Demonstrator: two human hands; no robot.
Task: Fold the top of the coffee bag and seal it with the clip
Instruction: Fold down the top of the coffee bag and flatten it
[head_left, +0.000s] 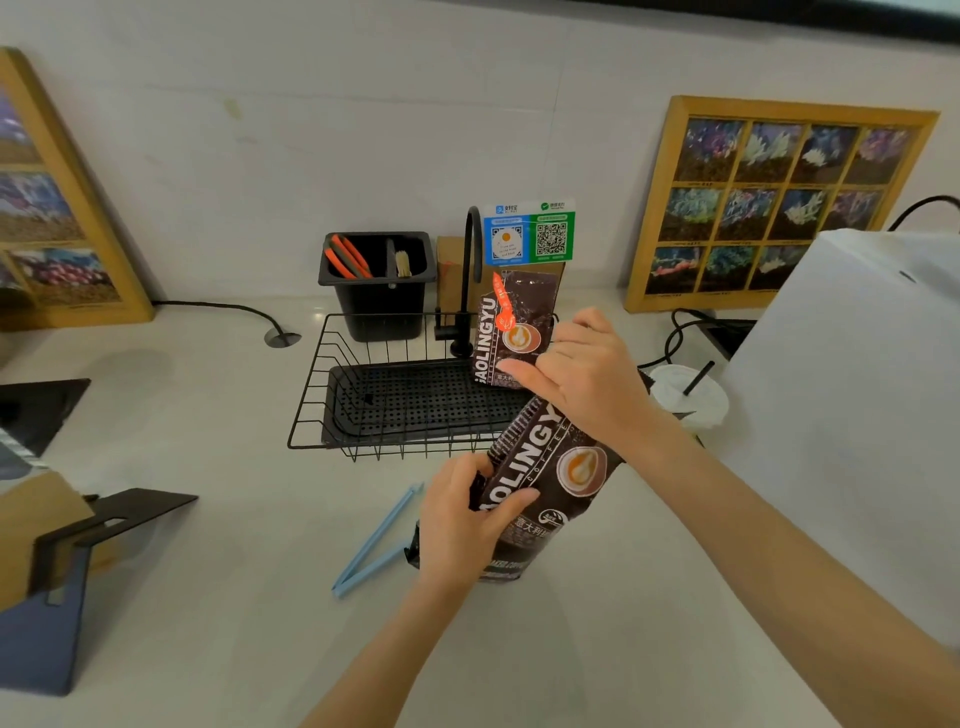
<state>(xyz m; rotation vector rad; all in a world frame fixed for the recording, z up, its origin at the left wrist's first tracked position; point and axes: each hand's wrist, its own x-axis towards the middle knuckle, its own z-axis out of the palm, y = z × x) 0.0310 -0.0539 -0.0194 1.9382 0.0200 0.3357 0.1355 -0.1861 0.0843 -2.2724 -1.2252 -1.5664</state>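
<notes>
A dark brown coffee bag (550, 467) with white lettering and a coffee-cup picture stands tilted on the white counter. My left hand (457, 525) grips its left edge at mid-height. My right hand (582, 374) presses on the bag's top end, fingers stretched out to the left. A long light-blue clip (379, 540) lies open in a V on the counter just left of the bag, untouched. A second, similar coffee bag (514, 327) with an orange clip on its top stands behind, partly hidden by my right hand.
A black wire rack (332, 384) with a perforated tray and a black faucet (470, 280) sit behind the bags. A black bin (379, 291) holds orange tools. A lidded cup with a straw (691, 395) and a white box (852, 405) stand to the right.
</notes>
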